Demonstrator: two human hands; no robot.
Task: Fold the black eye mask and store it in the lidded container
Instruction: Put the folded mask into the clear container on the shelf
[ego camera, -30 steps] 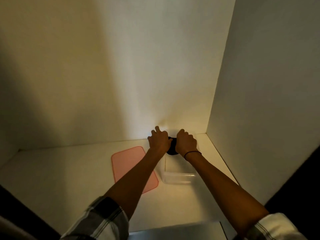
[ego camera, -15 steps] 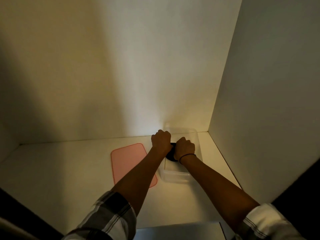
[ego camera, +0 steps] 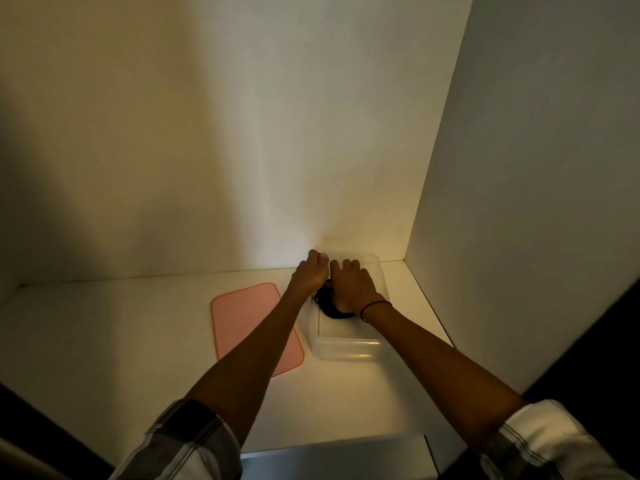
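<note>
A clear plastic container (ego camera: 346,348) stands open on the white shelf near the right wall. The black eye mask (ego camera: 329,308) sits bunched inside it, mostly hidden under my hands. My right hand (ego camera: 351,287) lies over the mask with its fingers spread forward, pressing on it. My left hand (ego camera: 310,275) is curled at the container's left rim, touching the mask's left end. The pink lid (ego camera: 242,320) lies flat on the shelf just left of the container, partly under my left forearm.
White walls close in at the back (ego camera: 242,168) and the right (ego camera: 519,202). The shelf floor (ego camera: 104,341) runs left of the lid. A pale ledge (ego camera: 332,455) crosses the near edge.
Both hands have sunk into the container with the mask. My right hand has spread its fingers over it, and the left has shifted to the container's left rim.
</note>
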